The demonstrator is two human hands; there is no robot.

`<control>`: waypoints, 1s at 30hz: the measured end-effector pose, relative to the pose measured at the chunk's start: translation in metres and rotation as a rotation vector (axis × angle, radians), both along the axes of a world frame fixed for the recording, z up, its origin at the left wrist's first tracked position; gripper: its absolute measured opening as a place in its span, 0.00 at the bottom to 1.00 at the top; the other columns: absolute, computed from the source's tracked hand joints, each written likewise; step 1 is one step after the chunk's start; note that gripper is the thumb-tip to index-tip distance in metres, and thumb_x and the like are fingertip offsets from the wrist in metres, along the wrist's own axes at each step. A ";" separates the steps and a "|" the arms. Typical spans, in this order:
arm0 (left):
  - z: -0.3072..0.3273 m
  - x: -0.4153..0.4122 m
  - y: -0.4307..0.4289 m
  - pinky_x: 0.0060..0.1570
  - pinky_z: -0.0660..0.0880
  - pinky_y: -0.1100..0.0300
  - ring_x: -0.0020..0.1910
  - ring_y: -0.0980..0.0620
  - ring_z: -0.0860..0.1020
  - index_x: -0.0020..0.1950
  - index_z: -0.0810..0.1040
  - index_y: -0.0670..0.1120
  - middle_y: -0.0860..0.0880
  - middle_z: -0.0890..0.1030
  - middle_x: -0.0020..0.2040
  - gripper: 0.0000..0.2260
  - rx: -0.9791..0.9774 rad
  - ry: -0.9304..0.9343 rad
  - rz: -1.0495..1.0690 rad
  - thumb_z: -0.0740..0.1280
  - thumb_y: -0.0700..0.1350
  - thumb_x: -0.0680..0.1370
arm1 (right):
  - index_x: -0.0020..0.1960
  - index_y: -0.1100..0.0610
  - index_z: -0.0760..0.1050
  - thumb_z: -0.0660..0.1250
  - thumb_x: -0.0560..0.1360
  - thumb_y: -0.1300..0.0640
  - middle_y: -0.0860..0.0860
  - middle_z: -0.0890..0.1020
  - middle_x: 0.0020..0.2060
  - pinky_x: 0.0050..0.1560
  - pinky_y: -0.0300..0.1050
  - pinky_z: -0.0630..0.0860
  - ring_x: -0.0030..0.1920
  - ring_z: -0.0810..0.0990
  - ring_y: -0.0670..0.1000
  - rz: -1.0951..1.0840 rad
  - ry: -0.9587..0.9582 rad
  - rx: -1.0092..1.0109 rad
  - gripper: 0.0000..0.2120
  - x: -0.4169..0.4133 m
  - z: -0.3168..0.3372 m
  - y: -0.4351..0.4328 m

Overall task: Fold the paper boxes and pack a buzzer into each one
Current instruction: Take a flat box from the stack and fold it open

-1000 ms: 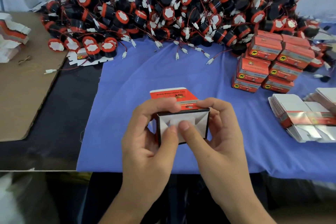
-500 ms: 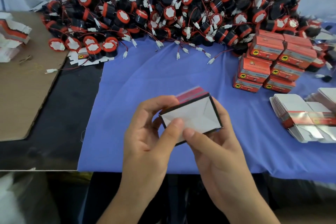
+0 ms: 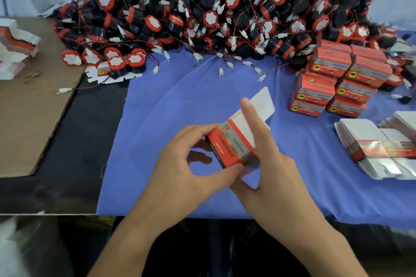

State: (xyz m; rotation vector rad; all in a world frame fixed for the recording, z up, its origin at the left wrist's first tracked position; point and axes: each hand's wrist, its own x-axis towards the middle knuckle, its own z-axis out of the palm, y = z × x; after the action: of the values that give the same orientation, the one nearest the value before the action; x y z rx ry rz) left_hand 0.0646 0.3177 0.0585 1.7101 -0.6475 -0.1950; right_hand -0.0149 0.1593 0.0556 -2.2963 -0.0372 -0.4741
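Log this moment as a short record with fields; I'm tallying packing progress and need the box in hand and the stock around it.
box in hand: red paper box, over the blue cloth
flap: white end flap open, pointing away
left hand: pinches the box's near end
right hand: holds the box from the right, index finger straight along the flap
buzzer inside: cannot tell
supply: buzzer pile at the back
finished: closed boxes stacked at right
blanks: flat boxes at far right
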 end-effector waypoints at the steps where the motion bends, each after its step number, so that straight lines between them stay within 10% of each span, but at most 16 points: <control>1: -0.001 0.002 0.000 0.55 0.80 0.59 0.57 0.48 0.82 0.63 0.80 0.57 0.53 0.83 0.57 0.24 -0.053 0.042 -0.010 0.79 0.53 0.68 | 0.80 0.31 0.44 0.80 0.71 0.56 0.35 0.77 0.61 0.56 0.46 0.78 0.57 0.79 0.41 -0.054 -0.064 -0.036 0.56 0.000 0.001 -0.001; 4: -0.009 0.010 0.007 0.56 0.80 0.59 0.56 0.46 0.84 0.66 0.76 0.55 0.49 0.83 0.59 0.26 -0.236 0.188 -0.032 0.77 0.41 0.70 | 0.82 0.43 0.52 0.80 0.68 0.48 0.35 0.68 0.72 0.72 0.40 0.66 0.74 0.67 0.42 -0.298 -0.271 0.068 0.52 0.000 -0.006 -0.003; 7: -0.026 0.016 0.008 0.59 0.79 0.61 0.64 0.49 0.81 0.70 0.75 0.55 0.52 0.80 0.68 0.27 -0.213 0.244 -0.053 0.76 0.39 0.74 | 0.72 0.49 0.73 0.77 0.72 0.57 0.46 0.83 0.62 0.69 0.52 0.75 0.65 0.81 0.50 -0.262 -0.192 0.576 0.30 0.004 -0.026 -0.008; 9: -0.045 0.019 0.005 0.66 0.75 0.62 0.73 0.58 0.73 0.74 0.73 0.56 0.58 0.74 0.75 0.30 -0.026 0.189 0.003 0.77 0.39 0.76 | 0.60 0.48 0.81 0.76 0.75 0.65 0.47 0.87 0.53 0.62 0.56 0.80 0.56 0.85 0.51 -0.278 -0.117 0.541 0.19 0.010 -0.046 -0.012; 14: -0.090 0.018 -0.007 0.68 0.70 0.53 0.66 0.48 0.75 0.76 0.72 0.51 0.57 0.78 0.68 0.28 0.458 -0.074 0.074 0.72 0.37 0.78 | 0.50 0.41 0.79 0.75 0.75 0.65 0.37 0.86 0.46 0.53 0.39 0.80 0.50 0.85 0.40 -0.364 0.095 0.378 0.18 0.009 -0.093 -0.006; 19: -0.100 0.018 -0.003 0.67 0.64 0.70 0.66 0.54 0.73 0.77 0.72 0.53 0.63 0.76 0.68 0.27 0.453 -0.067 0.122 0.72 0.40 0.79 | 0.50 0.41 0.78 0.76 0.74 0.63 0.39 0.86 0.46 0.51 0.33 0.78 0.51 0.85 0.42 -0.345 0.093 0.419 0.17 0.009 -0.103 -0.010; 26: -0.091 0.026 0.020 0.65 0.74 0.63 0.62 0.62 0.79 0.77 0.71 0.56 0.60 0.81 0.64 0.36 0.390 0.248 0.064 0.81 0.46 0.72 | 0.66 0.46 0.78 0.83 0.67 0.49 0.40 0.85 0.58 0.60 0.34 0.76 0.62 0.81 0.40 -0.207 0.251 0.566 0.29 -0.013 -0.098 -0.042; 30: -0.079 0.047 0.033 0.58 0.76 0.70 0.62 0.63 0.80 0.70 0.75 0.57 0.62 0.83 0.62 0.29 0.193 0.391 0.105 0.75 0.52 0.69 | 0.66 0.51 0.79 0.66 0.75 0.38 0.46 0.85 0.61 0.61 0.39 0.79 0.64 0.82 0.47 -0.251 0.194 0.870 0.25 0.002 -0.087 -0.068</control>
State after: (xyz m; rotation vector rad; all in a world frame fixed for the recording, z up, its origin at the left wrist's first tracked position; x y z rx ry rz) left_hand 0.1119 0.3503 -0.0200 1.8177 -0.2546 -0.5166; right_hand -0.0130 0.0917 -0.0312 -1.4765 0.4681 -0.3006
